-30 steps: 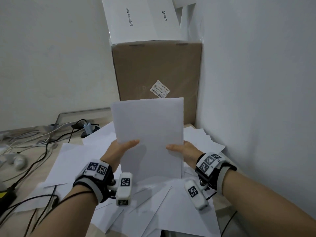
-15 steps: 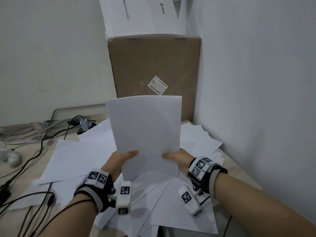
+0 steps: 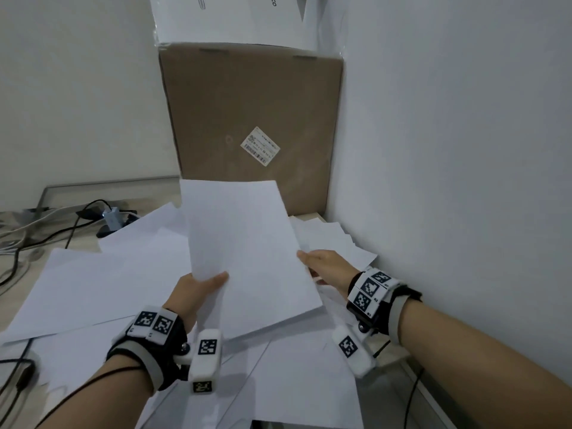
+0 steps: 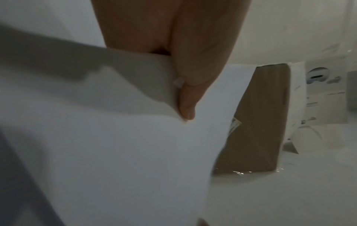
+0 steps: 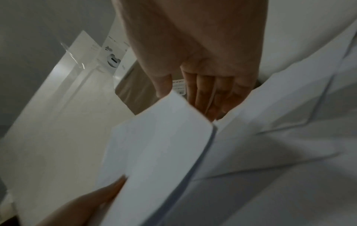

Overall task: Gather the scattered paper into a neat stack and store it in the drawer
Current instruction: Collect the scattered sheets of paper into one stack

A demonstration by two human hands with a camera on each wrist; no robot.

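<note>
A squared stack of white paper point(image 3: 247, 258) is held above the desk, tilted to the left. My left hand point(image 3: 198, 286) pinches its lower left edge, thumb on top point(image 4: 185, 99). My right hand point(image 3: 322, 264) is at the stack's right edge. In the right wrist view its fingers point(image 5: 204, 97) are straight and reach behind the stack point(image 5: 154, 152), with the thumb apart from them. Several loose sheets point(image 3: 108, 283) lie scattered on the desk beneath and around both hands. No drawer is in view.
A tall cardboard box point(image 3: 247, 119) stands in the corner behind the paper, with a white box point(image 3: 232, 20) on top. The wall point(image 3: 448, 181) runs close along the right. Cables and a plug point(image 3: 46, 224) lie at the desk's back left.
The stack has come down and tipped to the left. My right hand has slid from the lower edge to the right edge and its fingers have straightened. The left hand keeps its pinch.
</note>
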